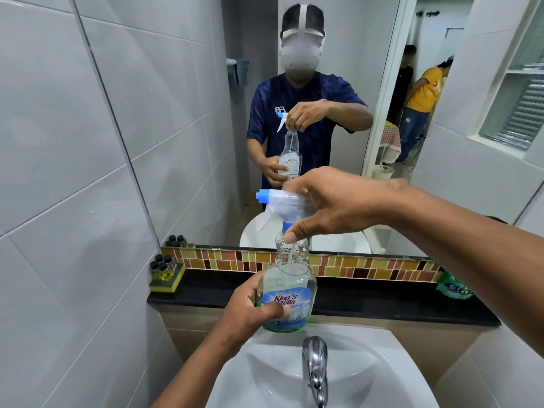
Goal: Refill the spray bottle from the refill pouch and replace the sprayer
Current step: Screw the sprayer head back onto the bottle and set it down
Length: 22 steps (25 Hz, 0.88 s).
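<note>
Bottle (290, 293) upright above the sink (382, 366), our left hand (253, 310) clenched round its label. Right hand (332, 207) grips the sprayer (279, 203) at the neck. We judge: keep the bottle vertical, seat the collar squarely, twist without cross-threading.
</note>
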Each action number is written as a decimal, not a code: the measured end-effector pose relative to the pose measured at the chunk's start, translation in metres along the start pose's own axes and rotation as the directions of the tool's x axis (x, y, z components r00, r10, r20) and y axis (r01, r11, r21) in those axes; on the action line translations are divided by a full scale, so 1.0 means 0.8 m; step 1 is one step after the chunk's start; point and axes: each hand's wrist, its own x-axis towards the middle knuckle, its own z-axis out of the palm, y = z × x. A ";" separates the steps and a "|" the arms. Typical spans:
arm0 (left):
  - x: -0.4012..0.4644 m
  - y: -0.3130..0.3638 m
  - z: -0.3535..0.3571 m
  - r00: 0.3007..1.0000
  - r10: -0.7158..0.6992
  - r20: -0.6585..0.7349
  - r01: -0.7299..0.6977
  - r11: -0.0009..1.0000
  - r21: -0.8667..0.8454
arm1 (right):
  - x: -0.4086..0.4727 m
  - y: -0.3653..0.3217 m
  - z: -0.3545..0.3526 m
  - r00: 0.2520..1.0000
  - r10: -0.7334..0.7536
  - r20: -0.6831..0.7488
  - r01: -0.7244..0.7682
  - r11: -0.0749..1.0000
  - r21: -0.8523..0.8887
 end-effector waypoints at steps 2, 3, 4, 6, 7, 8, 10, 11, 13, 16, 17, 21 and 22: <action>0.003 -0.004 -0.002 1.000 -0.011 0.001 0.011 1.000 -0.010 | 0.003 0.005 0.007 0.999 -0.005 -0.038 0.006 1.000 0.023; 0.004 -0.006 -0.002 1.000 -0.012 0.005 0.013 1.000 -0.016 | 0.005 0.010 0.008 0.998 -0.008 -0.057 0.011 0.998 0.059; 0.007 -0.008 -0.002 1.000 -0.011 0.009 0.011 1.000 -0.021 | 0.005 0.017 0.007 0.998 -0.008 -0.069 0.016 0.993 0.115; 0.014 -0.013 -0.002 1.000 0.000 0.008 0.001 0.999 -0.039 | 0.004 0.035 0.011 0.998 0.005 -0.064 0.011 0.968 0.252; 0.020 -0.015 -0.002 1.000 0.005 0.006 -0.005 0.999 -0.050 | 0.001 0.047 0.017 0.998 0.022 -0.052 -0.004 0.944 0.331; 0.026 -0.018 -0.003 1.000 0.008 0.004 -0.008 0.998 -0.061 | -0.003 0.061 0.026 0.998 0.046 -0.036 -0.028 0.918 0.397; 0.041 -0.024 -0.005 1.000 0.004 -0.010 -0.005 0.995 -0.098 | -0.011 0.091 0.057 0.993 0.119 0.001 -0.108 0.891 0.442; 0.049 -0.027 -0.007 1.000 -0.002 -0.018 -0.001 0.993 -0.119 | -0.015 0.106 0.079 0.987 0.163 0.018 -0.153 0.881 0.447; 0.065 -0.034 -0.012 0.999 -0.030 -0.027 0.025 0.987 -0.157 | -0.015 0.131 0.125 0.973 0.221 0.063 -0.224 0.847 0.483; 0.091 -0.051 -0.024 0.997 -0.073 -0.010 0.070 0.982 -0.176 | 0.000 0.160 0.195 0.974 0.217 0.058 -0.198 0.711 0.674; 0.098 -0.055 -0.031 0.996 -0.093 -0.011 0.090 0.981 -0.172 | 0.011 0.168 0.216 0.971 0.238 0.023 -0.177 0.651 0.738; 0.117 -0.080 -0.070 0.987 -0.161 -0.013 0.159 0.983 -0.094 | 0.064 0.189 0.276 0.939 0.344 -0.023 -0.176 0.536 0.826; 0.122 -0.088 -0.085 0.984 -0.178 -0.027 0.176 0.983 -0.049 | 0.080 0.194 0.293 0.935 0.355 -0.010 -0.189 0.522 0.832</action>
